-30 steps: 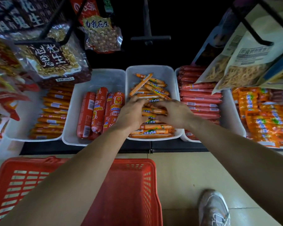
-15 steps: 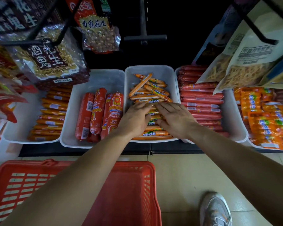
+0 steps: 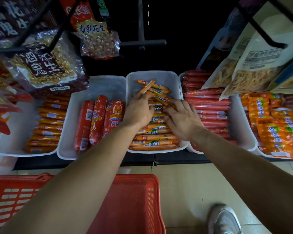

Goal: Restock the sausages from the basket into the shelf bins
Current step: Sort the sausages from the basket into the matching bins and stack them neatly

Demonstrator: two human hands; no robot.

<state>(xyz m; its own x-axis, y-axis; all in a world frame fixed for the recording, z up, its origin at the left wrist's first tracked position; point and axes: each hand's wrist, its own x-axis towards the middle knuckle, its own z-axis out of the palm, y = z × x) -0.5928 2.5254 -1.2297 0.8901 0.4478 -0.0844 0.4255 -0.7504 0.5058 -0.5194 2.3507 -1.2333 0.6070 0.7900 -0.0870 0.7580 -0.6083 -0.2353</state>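
Note:
Thin orange sausages lie stacked in the middle white bin on the shelf, with a few loose ones lying crooked at its back. Both my hands reach into this bin. My left hand stretches its fingers to the loose sausages and touches the lower end of a tilted one. My right hand lies spread over the stack, fingertips on a slanted sausage. The red basket stands on the floor under my arms; my left forearm hides most of its inside.
Thick red sausages fill the bin to the left, and orange ones the far-left bin. Thin red sausages and orange packs lie to the right. Snack bags hang over the bins. My shoe is on the floor.
Both hands have moved from the front stack toward the loose sausages at the back of the middle bin. Their fingers have gone from curled to stretched out.

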